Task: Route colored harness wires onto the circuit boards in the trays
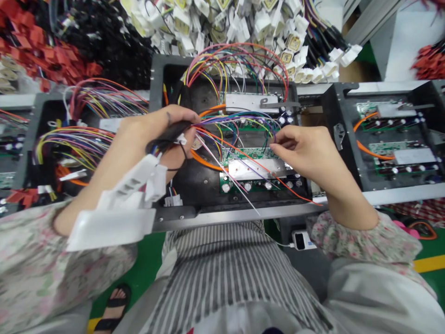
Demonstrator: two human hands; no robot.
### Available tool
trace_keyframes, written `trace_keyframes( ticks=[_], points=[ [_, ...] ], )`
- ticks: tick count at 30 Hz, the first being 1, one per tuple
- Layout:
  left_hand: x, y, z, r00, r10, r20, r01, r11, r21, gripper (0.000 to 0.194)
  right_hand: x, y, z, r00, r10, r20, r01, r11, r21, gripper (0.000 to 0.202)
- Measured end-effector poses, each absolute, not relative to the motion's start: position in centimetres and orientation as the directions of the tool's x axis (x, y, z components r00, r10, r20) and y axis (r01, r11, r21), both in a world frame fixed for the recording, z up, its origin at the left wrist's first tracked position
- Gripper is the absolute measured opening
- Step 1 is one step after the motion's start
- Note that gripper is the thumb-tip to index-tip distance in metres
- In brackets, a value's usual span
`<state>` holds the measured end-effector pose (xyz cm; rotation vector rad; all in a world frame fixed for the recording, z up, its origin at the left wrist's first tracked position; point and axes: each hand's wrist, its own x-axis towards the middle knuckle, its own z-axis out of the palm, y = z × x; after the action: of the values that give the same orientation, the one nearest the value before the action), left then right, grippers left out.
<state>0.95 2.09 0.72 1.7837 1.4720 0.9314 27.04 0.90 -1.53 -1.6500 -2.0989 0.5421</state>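
Note:
My left hand [163, 134] is closed around the black sleeve of a wiring harness [174, 132], whose white connectors [128, 199] hang over my wrist. From that sleeve, loose coloured wires [236, 120] fan out to the right. Thumb and fingertips of my right hand [299, 144] pinch the ends of several of these wires above a green circuit board [243, 152]. A red and a white wire droop freely over the front edge. Below lies a black metal case [194, 190] with two boards; a second bunch of wires [239, 51] arches at its far side.
Similar cases with boards stand at the left [33, 116] and right [368, 174]. Behind are piles of white connectors [257, 28] and red connectors [45, 51]. A metal rail [278, 211] runs along the front, with a small white device [302, 240] below it.

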Motion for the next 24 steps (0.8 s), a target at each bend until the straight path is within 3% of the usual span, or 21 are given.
trace_keyframes(
  ticks=[4,7,9,12,14,17,21,24],
  points=[
    [0.1,2.6,0.4,0.302,0.920,0.251,0.697,-0.393,0.600,0.026,26.7,1.0,-1.4,-0.225,0.974,0.031,0.801,0.203,-0.563,0.009],
    [-0.4,2.8,0.5,0.368,0.891,0.264,0.702,-0.453,0.549,0.028,26.7,1.3,-1.5,-0.228,0.973,0.036,0.823,0.213,-0.526,0.009],
    [-0.5,2.8,0.9,0.391,0.882,0.264,0.692,-0.471,0.547,0.032,26.8,1.4,-1.3,-0.212,0.975,0.063,0.871,0.218,-0.441,0.009],
    [-0.4,2.7,2.0,0.451,0.878,0.164,0.706,-0.463,0.537,0.038,26.9,1.3,-0.6,-0.188,0.978,0.085,0.916,0.206,-0.343,0.018],
    [-0.3,2.6,2.8,0.421,0.906,0.052,0.783,-0.391,0.483,0.039,26.2,1.2,-0.2,-0.215,0.973,0.089,0.894,0.233,-0.382,0.022],
    [-0.1,2.5,3.4,0.354,0.934,-0.045,0.877,-0.315,0.363,0.041,23.9,1.2,-0.3,-0.331,0.941,0.077,0.829,0.328,-0.454,0.010],
    [-0.2,2.6,3.6,0.512,0.859,0.017,0.838,-0.504,0.211,0.038,22.0,1.4,-0.1,-0.409,0.912,0.037,0.768,0.366,-0.525,0.034],
    [0.1,2.6,3.8,0.583,0.813,-0.009,0.809,-0.579,0.100,0.036,23.9,0.9,1.0,-0.373,0.926,0.055,0.757,0.338,-0.560,0.032]
  ],
)
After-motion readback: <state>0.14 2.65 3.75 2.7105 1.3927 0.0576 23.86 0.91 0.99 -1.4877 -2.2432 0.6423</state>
